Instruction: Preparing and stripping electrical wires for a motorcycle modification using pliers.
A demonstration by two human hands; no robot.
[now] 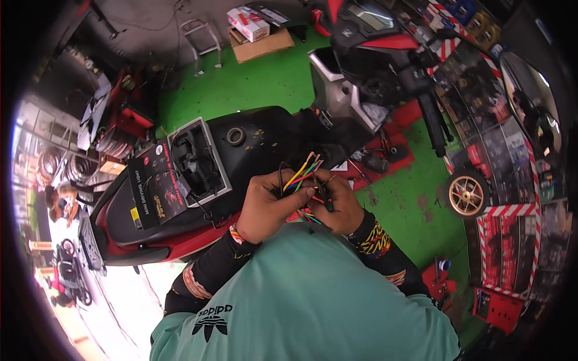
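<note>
In front of my chest, both hands are closed on a bundle of coloured electrical wires [299, 177]. Yellow, blue, green, red and brown strands fan out upward, and more ends poke out below the fingers. My left hand [263, 206] pinches the bundle between thumb and fingers. From the other side, my right hand [341, 205] grips it; its fingertips and some strands overlap and are partly hidden. Just left of my left hand, an opened black box [158, 195] lies on the scooter seat [259, 129], its tray [201, 162] holding black cables and parts.
The scooter's handlebar [428, 111] and front end stand ahead to the right. A gold wheel [466, 194] rests by glass display shelves [500, 156]. Behind lie a cardboard box [265, 48] and a metal stand [205, 45]. Red tool trays [391, 156] sit on the green floor.
</note>
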